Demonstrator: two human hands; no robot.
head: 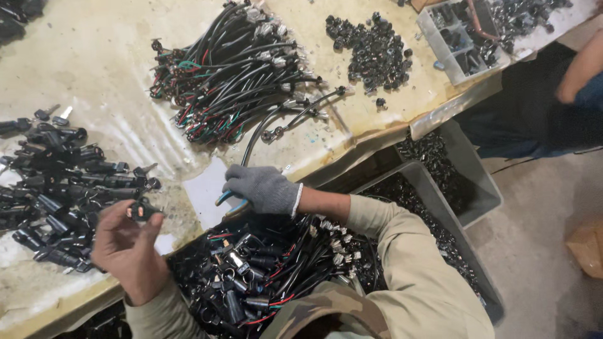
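Note:
My bare left hand (129, 248) pinches a small black lock part (142, 210) between thumb and fingers, just right of a heap of black key switches (59, 182). My right hand (264, 188), in a grey knit glove, is closed around blue-handled pliers (231, 202) at the table's edge. A black cable (257, 135) runs from that hand up toward a bundle of wired cable assemblies (229, 75). Below my hands a dark bin (264, 270) holds more wired lock parts.
A pile of small black round parts (372, 51) and a clear divided box (461, 41) lie at the far right of the table. Grey bins (468, 182) of black parts stand beside the table. Another person's arm (581, 69) shows at the right edge.

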